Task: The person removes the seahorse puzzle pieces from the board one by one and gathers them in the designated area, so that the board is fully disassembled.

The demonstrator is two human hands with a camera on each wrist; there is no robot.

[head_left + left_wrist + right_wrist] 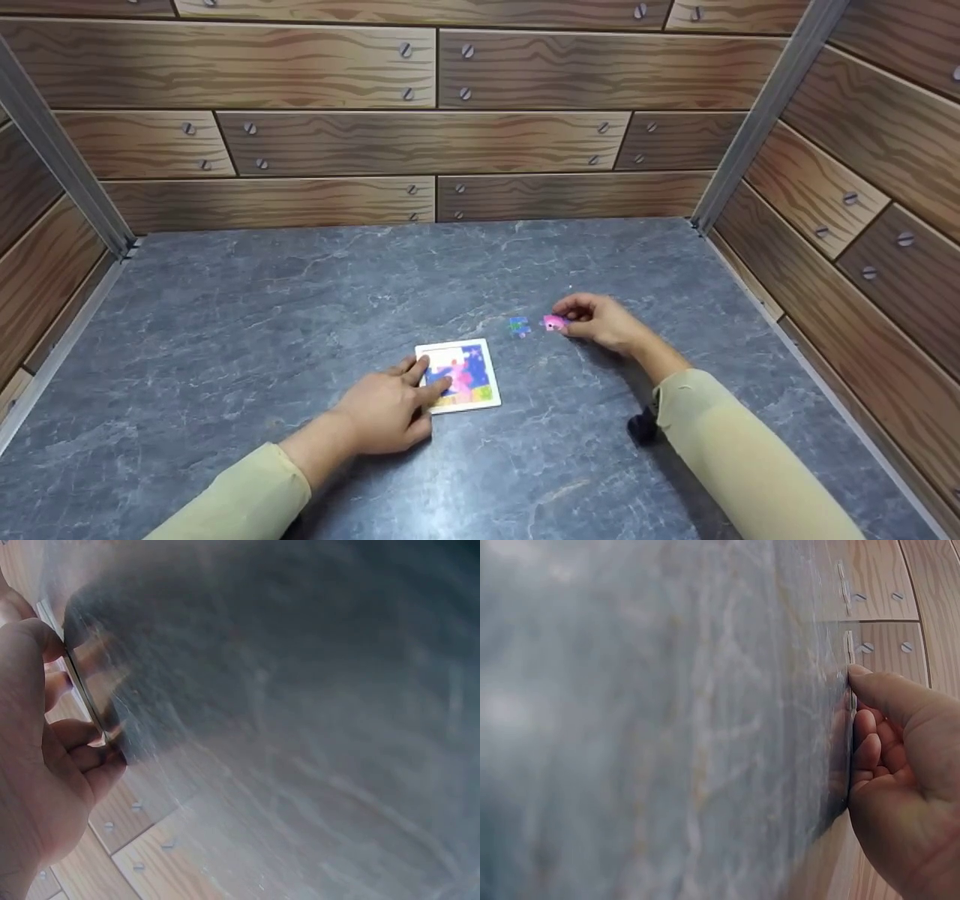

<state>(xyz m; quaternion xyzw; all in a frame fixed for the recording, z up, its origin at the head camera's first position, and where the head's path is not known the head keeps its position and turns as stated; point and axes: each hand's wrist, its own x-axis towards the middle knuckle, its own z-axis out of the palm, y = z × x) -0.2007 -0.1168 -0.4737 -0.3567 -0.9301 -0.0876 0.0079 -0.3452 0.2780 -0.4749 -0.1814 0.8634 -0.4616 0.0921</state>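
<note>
A small white-framed jigsaw puzzle lies on the table, showing a pink figure on blue and a bare white gap at its upper left. My left hand holds it at its left side, index finger across the picture, thumb by the near edge; in the left wrist view, the thumb and curled fingers lie along the board's thin edge. To the right, my right hand pinches a pink puzzle piece with a black dot between thumb and index finger, close over the table. A blue and green puzzle piece lies just left of it.
The grey marbled tabletop is enclosed by wood-patterned walls at the back and sides, with metal posts in the corners. A small black object shows beneath the right sleeve cuff.
</note>
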